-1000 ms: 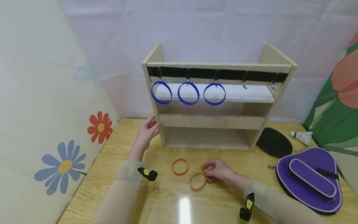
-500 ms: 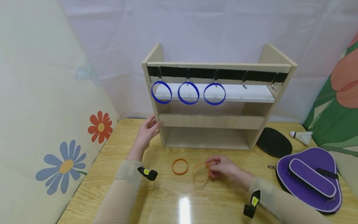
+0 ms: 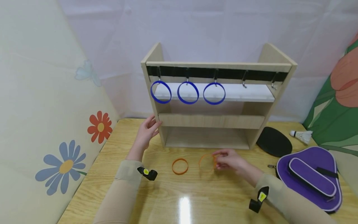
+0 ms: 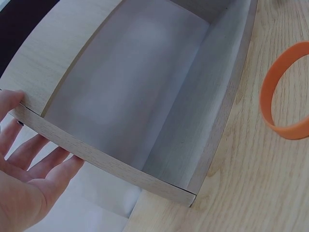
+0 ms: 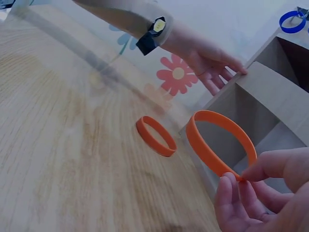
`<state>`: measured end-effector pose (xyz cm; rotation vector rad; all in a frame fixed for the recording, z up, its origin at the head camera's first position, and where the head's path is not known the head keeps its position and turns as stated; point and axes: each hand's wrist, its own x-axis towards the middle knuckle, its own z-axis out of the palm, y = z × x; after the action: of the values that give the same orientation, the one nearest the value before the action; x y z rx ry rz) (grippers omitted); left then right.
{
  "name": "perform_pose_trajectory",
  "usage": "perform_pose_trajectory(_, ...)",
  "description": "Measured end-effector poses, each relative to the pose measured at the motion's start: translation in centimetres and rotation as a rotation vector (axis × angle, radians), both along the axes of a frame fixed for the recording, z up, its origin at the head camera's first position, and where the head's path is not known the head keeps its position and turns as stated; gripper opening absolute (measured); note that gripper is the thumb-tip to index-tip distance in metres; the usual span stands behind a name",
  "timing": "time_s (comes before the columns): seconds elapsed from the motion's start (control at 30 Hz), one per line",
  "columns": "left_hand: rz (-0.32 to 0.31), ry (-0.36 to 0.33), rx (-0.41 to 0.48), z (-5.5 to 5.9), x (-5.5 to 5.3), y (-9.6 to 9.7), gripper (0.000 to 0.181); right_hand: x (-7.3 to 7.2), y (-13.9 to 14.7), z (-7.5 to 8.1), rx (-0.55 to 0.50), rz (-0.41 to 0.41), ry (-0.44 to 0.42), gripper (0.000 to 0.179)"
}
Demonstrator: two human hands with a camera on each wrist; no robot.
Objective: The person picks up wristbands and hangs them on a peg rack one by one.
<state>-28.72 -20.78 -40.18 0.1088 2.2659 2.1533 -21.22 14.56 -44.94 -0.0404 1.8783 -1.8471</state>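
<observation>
My right hand (image 3: 227,160) pinches an orange silicone wristband (image 5: 219,162) between thumb and fingers, raised off the table in front of the shelf. A second orange wristband (image 3: 180,166) lies on the table to the left of it. My left hand (image 3: 147,130) rests on the left side of the wooden shelf unit (image 3: 211,121); in the left wrist view its thumb touches the front edge and its fingers lie along the outer face. Three blue wristbands, a left one (image 3: 161,92), a middle one (image 3: 188,93) and a right one (image 3: 214,93), hang from hooks on the shelf's black strip.
Two hooks at the right, one (image 3: 244,84) and another (image 3: 273,86), carry no band. Right of the shelf lie a black paddle-shaped item (image 3: 274,142), a shuttlecock (image 3: 302,137) and a purple zippered case (image 3: 310,180). The wooden table (image 3: 156,199) extends in front.
My right hand has lifted the orange wristband from the table and moved it right and toward the shelf. My left hand and the other bands have stayed put.
</observation>
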Motion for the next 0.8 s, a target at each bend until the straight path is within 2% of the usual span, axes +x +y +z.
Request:
perform_pose_trajectory(0.47,-0.001,-0.003,-0.004,0.0,-0.1,0.0,0.057,-0.3,1.8,2.1,-0.056,-0.029,0.019,0.045)
perform_pose_trajectory(0.8,-0.004,0.003,0.003,-0.1,-0.1,0.0,0.057,0.0,3.0,3.9,-0.125,-0.06,0.044,0.03)
